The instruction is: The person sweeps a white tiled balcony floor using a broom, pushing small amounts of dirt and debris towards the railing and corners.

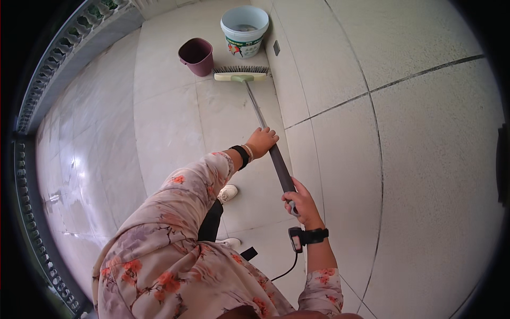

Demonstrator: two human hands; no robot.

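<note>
Head view. I had both hands on the long-handled brush point(254, 103). My left hand point(261, 142) was closed about the shaft where bare metal met the dark grip point(282, 170); my right hand point(303, 203) was wrapped round the handle's near end. Neither hand was free. The brush ran forward and slightly left from me, its pale head point(240, 77) at the far end, near the foot of the tiled wall point(435, 159), bristles point(241, 69) facing away from me. Whether they pressed on the floor point(164, 117) I could not establish.

A maroon pail point(201, 66) stood just beyond the head's left end, and a white bucket point(241, 47) behind it, near the wall. The bucket held something greyish, kind not determined; the pail's contents could not be made out.

Progress: I judged the brushing to be under way, not finished. The floor tiles at far left bore a bright sheen, possibly wet. Faint marks lay on the tile just below the head, which I would list as outstanding. No finished boundary could be certified.
</note>
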